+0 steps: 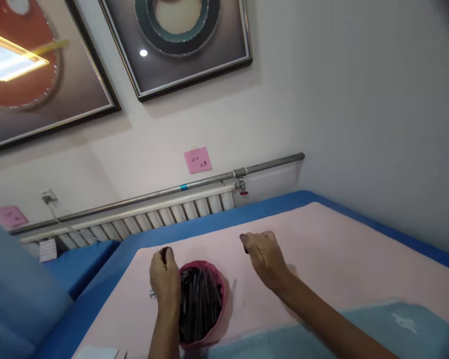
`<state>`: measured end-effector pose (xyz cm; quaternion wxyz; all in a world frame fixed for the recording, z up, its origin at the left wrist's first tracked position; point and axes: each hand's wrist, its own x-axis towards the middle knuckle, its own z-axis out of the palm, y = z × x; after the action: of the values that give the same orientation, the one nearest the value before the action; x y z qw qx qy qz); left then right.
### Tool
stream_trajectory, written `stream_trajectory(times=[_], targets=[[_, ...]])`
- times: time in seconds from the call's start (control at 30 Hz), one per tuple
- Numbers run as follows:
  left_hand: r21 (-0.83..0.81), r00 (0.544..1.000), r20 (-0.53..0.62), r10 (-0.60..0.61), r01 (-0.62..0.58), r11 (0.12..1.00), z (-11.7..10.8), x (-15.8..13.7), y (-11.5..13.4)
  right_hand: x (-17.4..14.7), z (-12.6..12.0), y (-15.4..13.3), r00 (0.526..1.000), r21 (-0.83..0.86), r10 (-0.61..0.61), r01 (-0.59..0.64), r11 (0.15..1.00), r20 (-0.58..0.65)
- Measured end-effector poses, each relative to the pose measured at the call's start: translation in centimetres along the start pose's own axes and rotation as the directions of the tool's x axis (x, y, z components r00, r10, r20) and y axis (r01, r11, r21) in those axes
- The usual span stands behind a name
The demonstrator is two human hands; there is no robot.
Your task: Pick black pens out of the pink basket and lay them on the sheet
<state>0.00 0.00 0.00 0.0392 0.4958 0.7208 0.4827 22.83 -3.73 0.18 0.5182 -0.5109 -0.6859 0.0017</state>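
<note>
My left hand [164, 274] is closed above the left rim of a round pink basket [224, 304]. A bit of something dark shows between its thumb and fingers, too small to name. The basket is filled with many slender, dark, pen-like sticks [200, 299]. To the right of the basket, my right hand [264, 257] is raised over the pink sheet [303, 239], also closed. A small dark piece peeks out by its thumb; the rest is hidden by the fingers.
A teal cloth [389, 324] lies along the near side of the blue-edged table [284, 202]. A white item [97, 353] is at the bottom left. Behind stand a radiator [172, 214] and a pipe [149, 196]; framed pictures [194, 82] hang above.
</note>
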Motion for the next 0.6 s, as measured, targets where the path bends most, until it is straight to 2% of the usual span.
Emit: stream_trajectory(times=[0.07, 0.17, 0.3, 0.4, 0.6], targets=[[0.060, 0.999, 0.021, -0.025, 0.024, 0.998, -0.1, -0.2, -1.8, -0.9, 1.1, 0.7, 0.988, -0.075, 0.053, -0.042, 0.996, 0.147], [0.152, 0.993, 0.090, -0.080, 0.066, 0.986, -0.3, -0.5, -4.5, -2.2, 2.5, 1.8, 0.952, -0.114, 0.094, -0.063, 0.992, 0.291], [0.203, 0.963, 0.239, -0.125, 0.076, 0.976, -0.3, -0.2, -7.2, -3.5, 4.0, 2.0, 0.909, -0.077, 0.067, -0.039, 0.996, 0.412], [0.199, 0.945, 0.305, -0.121, 0.061, 0.978, 0.4, 0.0, -7.8, -4.2, 4.7, 1.8, 0.892, 0.016, 0.061, -0.076, 0.997, 0.449], [0.083, 0.901, 0.430, -0.057, 0.023, 0.996, 2.7, -2.2, -6.3, -4.8, 4.1, 2.5, 0.862, 0.063, 0.219, -0.277, 0.959, 0.457]])
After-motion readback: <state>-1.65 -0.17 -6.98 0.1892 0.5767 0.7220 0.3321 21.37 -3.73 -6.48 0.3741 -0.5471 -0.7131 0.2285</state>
